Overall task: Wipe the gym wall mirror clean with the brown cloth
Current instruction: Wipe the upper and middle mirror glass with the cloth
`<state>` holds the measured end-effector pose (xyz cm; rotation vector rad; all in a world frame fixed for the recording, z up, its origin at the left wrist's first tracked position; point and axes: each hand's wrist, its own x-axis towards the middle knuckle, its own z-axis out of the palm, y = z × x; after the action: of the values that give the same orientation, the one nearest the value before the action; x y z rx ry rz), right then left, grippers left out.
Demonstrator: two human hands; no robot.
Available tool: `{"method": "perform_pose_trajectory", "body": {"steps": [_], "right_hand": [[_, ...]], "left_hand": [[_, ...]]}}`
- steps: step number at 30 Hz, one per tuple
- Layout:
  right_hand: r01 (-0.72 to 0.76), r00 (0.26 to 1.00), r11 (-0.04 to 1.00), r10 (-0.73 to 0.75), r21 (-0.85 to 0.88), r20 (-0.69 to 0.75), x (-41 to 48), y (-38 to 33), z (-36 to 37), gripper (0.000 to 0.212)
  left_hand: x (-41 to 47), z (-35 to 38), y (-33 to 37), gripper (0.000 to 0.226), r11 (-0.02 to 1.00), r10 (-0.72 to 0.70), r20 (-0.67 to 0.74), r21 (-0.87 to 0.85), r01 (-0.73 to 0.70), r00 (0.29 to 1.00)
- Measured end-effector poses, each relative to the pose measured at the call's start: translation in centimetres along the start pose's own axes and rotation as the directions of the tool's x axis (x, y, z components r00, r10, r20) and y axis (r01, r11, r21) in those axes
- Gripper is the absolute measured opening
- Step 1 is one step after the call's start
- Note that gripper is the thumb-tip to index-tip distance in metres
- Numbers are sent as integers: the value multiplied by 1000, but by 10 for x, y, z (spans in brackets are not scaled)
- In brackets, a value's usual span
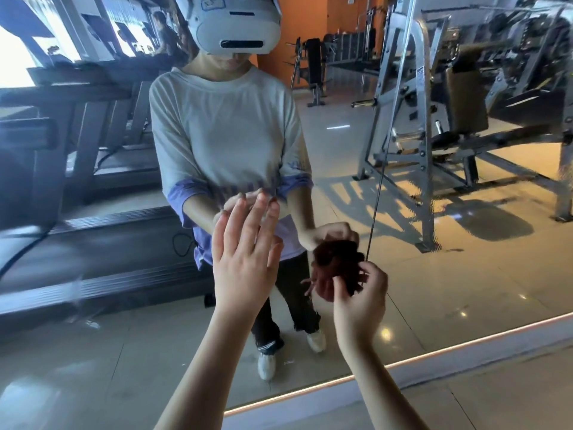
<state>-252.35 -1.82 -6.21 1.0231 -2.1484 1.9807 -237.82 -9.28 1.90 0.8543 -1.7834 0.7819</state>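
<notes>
Brown cloth [339, 268] was seen bunched into a ball and pinched in the curled fingers and thumb of the right hand [361, 293]. It sat at the fingertips, above and left of the palm. The cloth was held up to the wall mirror [434, 274], merged with its own reflection, just left of the vertical seam [376, 197]. The left hand [245, 256] was raised flat, fingers straight and slightly spread, nothing held, its fingertips met by their reflection. The cloth was to the right of it, apart from it. A treadmill [77, 119] and a weight machine [449, 103] were reflected. A lit strip [434, 352] ran along the mirror base above the tiled floor [496, 398].
</notes>
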Motion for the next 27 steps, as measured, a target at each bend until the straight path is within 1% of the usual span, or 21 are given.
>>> {"method": "perform_pose_trajectory", "body": {"steps": [1,2,3,4,6,7,8,9,11,12,13,14,15,17,18,19,20,23,24,25,27], "right_hand": [[-56,998,998,56,8,-31,4,2,-3,45],[-71,997,997,71,4,-38,5,1,-4,45],[-35,999,999,35,-12,-19,4,-2,-4,46],[45,999,999,-45,-23,20,2,-7,-3,47],[230,970,973,-227,-19,91,6,-18,-3,48],[291,953,957,-289,-8,86,15,-23,-5,49],[317,948,948,-317,5,42,26,-26,-8,48],[301,953,953,-300,23,-29,39,-27,-12,46],[176,973,981,-160,83,-165,62,-26,-23,42],[114,975,988,-92,100,-201,67,-24,-26,42],[90,976,992,-70,90,-205,66,-25,-27,43],[112,980,992,-99,63,-170,60,-26,-25,45],[171,981,985,-166,36,-102,52,-27,-23,48],[329,943,944,-329,9,40,40,-27,-19,52],[369,927,930,-368,6,70,42,-28,-21,52],[372,927,928,-371,8,59,49,-28,-23,49],[341,940,940,-341,21,15,58,-28,-27,46],[196,974,976,-183,91,-137,82,-28,-37,42],[190,974,979,-177,79,-139,82,-29,-37,43],[213,972,976,-206,50,-109,78,-28,-35,46],[295,956,956,-294,5,-13,68,-27,-32,48]], "left_hand": [[0,0,1,62,1000,-6,-2,1,6,1000],[0,1,2,61,1000,-12,-5,-1,12,1000],[0,1,3,61,1000,-20,-3,-3,20,1000],[0,1,5,62,1000,-28,3,-4,28,1000],[-1,0,6,65,999,-42,17,-5,42,999],[-1,0,7,65,999,-48,21,-4,48,999],[-1,0,7,66,999,-53,21,-2,53,998],[-1,0,7,65,998,-57,20,3,57,998],[0,0,9,64,998,-63,17,11,63,998],[0,0,10,61,998,-68,12,14,67,998],[1,0,12,59,997,-74,5,17,74,997],[1,0,14,55,996,-82,0,17,82,997],[2,0,15,53,996,-90,-5,16,90,996],[3,0,19,50,994,-109,-15,14,109,994],[4,-1,19,51,993,-118,-15,10,118,993],[4,-1,20,53,992,-124,-8,1,124,992],[4,-2,20,56,992,-127,5,-10,127,992],[6,-4,22,62,987,-155,26,-35,156,988],[8,-4,25,64,985,-166,26,-42,167,986],[11,-4,29,66,985,-163,25,-49,164,986],[18,-4,39,66,991,-118,24,-59,120,993]]}}
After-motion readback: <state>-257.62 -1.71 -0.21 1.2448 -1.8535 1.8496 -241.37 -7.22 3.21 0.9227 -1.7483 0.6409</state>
